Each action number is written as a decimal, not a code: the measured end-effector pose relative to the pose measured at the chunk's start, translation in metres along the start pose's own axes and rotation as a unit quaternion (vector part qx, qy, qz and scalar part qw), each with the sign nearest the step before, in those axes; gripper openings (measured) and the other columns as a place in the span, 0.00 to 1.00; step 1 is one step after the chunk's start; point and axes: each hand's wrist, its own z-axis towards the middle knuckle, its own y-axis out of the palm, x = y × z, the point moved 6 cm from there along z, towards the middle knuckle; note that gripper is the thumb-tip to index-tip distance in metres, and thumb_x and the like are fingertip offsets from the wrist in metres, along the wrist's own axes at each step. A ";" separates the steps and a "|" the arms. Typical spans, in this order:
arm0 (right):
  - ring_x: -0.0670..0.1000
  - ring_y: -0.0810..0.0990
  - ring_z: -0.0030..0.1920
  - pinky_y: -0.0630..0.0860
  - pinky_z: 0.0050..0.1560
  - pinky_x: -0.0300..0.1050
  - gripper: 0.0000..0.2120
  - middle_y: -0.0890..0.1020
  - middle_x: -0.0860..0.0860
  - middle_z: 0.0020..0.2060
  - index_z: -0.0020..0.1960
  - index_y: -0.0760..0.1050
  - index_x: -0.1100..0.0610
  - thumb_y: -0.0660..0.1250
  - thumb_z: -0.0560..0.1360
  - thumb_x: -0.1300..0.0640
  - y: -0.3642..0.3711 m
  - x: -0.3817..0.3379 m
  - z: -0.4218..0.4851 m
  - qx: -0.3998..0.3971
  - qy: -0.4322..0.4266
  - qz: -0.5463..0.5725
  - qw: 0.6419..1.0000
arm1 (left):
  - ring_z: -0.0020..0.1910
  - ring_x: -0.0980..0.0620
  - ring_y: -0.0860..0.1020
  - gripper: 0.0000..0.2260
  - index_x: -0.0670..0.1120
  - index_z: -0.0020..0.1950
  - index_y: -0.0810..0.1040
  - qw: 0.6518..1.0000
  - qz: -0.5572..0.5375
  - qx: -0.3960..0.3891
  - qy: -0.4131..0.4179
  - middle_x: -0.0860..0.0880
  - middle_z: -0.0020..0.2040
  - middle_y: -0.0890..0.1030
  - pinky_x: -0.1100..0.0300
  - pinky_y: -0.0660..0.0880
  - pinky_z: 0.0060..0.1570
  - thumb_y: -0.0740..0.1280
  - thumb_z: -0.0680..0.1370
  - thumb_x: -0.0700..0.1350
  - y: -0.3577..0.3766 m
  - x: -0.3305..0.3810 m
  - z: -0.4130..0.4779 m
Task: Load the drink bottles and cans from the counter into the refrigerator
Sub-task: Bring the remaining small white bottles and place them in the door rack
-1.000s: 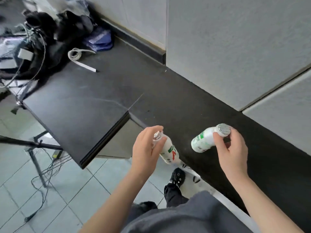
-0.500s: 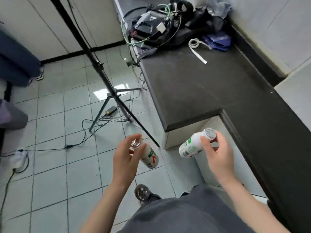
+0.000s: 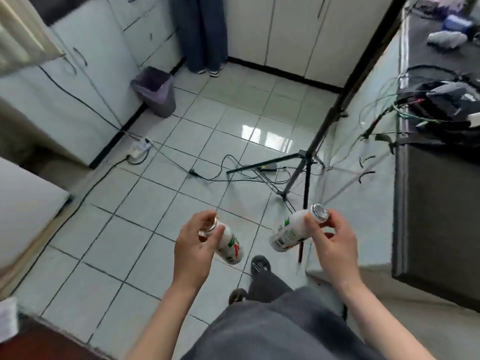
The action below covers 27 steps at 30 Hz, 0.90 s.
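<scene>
Both bottles are well clear of the counter [image 3: 436,216], out over the floor tiles [image 3: 155,203] on its open side. The left hand [image 3: 193,245] curls round the neck of the left bottle [image 3: 231,245]. The right hand [image 3: 335,245] pinches the right bottle [image 3: 288,233] just under its foil cap. Each hangs slantwise, cap up in the fingers, with the bases leaning toward each other. No fridge plainly shows. A white appliance [image 3: 23,203] stands far across from the counter on the left hand's side, so I'd guess that hand gets there first.
</scene>
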 end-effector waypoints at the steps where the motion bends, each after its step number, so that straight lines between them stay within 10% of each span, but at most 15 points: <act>1: 0.43 0.75 0.41 0.69 0.37 0.33 0.14 0.79 0.45 0.41 0.46 0.75 0.46 0.66 0.70 0.37 0.017 -0.007 0.009 -0.020 -0.008 0.003 1.000 | 0.49 0.55 0.78 0.09 0.64 0.50 0.75 1.000 0.000 0.021 -0.018 0.57 0.49 0.80 0.52 0.76 0.48 0.68 0.72 0.51 -0.014 -0.010 0.002; 16: 0.50 0.76 0.42 0.72 0.39 0.46 0.04 0.80 0.46 0.41 0.48 0.76 0.51 0.69 0.74 0.54 0.361 -0.156 0.156 -0.294 -0.108 0.037 0.949 | 0.47 0.61 0.77 0.12 0.63 0.48 0.75 0.955 0.007 0.253 -0.154 0.65 0.48 0.78 0.48 0.78 0.49 0.69 0.76 0.44 -0.230 -0.077 0.143; 27: 0.51 0.73 0.33 0.68 0.30 0.41 0.04 0.80 0.50 0.42 0.49 0.75 0.48 0.68 0.74 0.53 0.552 -0.260 0.189 -0.406 -0.160 0.032 0.899 | 0.51 0.60 0.77 0.12 0.63 0.51 0.73 0.920 0.024 0.360 -0.152 0.63 0.50 0.78 0.68 0.74 0.46 0.68 0.77 0.45 -0.345 -0.103 0.225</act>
